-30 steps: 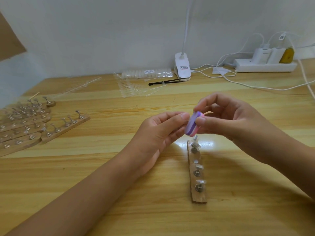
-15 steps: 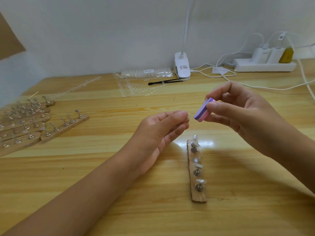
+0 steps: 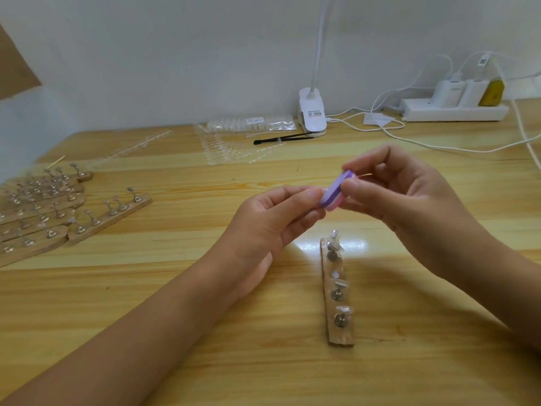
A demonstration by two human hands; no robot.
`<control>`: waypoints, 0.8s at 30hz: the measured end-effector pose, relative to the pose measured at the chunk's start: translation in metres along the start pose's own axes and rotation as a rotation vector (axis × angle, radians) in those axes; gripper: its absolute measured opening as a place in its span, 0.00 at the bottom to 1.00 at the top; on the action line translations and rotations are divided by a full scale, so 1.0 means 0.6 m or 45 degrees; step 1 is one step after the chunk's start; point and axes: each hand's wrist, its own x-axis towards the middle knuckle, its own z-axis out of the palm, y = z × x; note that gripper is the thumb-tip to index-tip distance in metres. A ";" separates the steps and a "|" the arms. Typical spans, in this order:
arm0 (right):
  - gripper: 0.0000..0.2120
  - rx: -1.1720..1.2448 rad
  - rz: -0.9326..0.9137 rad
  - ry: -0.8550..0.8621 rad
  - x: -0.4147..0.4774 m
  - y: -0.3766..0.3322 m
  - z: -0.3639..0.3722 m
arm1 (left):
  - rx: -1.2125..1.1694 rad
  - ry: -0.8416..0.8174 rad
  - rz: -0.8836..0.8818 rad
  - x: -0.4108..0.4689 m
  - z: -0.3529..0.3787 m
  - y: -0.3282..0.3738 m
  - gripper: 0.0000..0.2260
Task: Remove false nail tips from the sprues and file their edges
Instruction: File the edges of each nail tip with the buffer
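- Nail file block (image 3: pixel 336 191), purple over pink, is above the middle of the table (image 3: pixel 146 288), pinched between the thumb and fingers of the right hand (image 3: pixel 409 206).
- Left hand (image 3: pixel 263 227) has its fingertips (image 3: pixel 307 198) drawn narrow against the block's left end; whether they hold a nail tip cannot be told.
- Wooden stand strip (image 3: pixel 336 332) lies just near of the hands, clear tips (image 3: pixel 341 283) on its pegs.
- Clear sprues (image 3: pixel 231 150) lie far off.

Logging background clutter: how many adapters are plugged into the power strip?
3, side by side on the power strip at back right: a white adapter, a second white adapter, a yellow adapter at the right end.
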 end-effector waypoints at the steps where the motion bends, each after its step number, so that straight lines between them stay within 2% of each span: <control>1: 0.17 0.016 -0.005 0.016 0.001 -0.001 -0.002 | 0.000 0.005 -0.002 0.000 0.000 0.000 0.12; 4: 0.16 0.021 0.013 -0.095 -0.001 -0.002 0.000 | 0.034 -0.013 0.002 -0.002 0.002 -0.001 0.13; 8: 0.15 0.057 -0.089 0.062 0.001 0.001 0.000 | 0.032 0.045 0.012 0.000 0.002 0.002 0.12; 12: 0.15 -0.025 -0.017 -0.140 -0.002 0.003 -0.001 | 0.074 0.015 0.029 -0.001 0.001 -0.001 0.12; 13: 0.15 -0.043 -0.032 -0.131 -0.002 0.003 -0.001 | 0.086 0.011 0.032 -0.002 0.001 -0.001 0.11; 17: 0.14 0.038 -0.126 0.143 0.007 -0.002 -0.017 | 0.190 0.027 0.033 -0.001 -0.001 0.001 0.05; 18: 0.12 0.041 -0.113 0.138 0.008 -0.006 -0.022 | 0.203 0.029 0.029 -0.001 -0.001 0.000 0.05; 22: 0.09 -0.065 -0.053 -0.206 0.002 -0.012 -0.020 | 0.184 0.042 0.024 0.000 0.000 -0.002 0.08; 24: 0.09 -0.079 -0.060 -0.173 0.003 -0.007 -0.013 | 0.199 0.025 0.021 -0.001 0.000 -0.002 0.08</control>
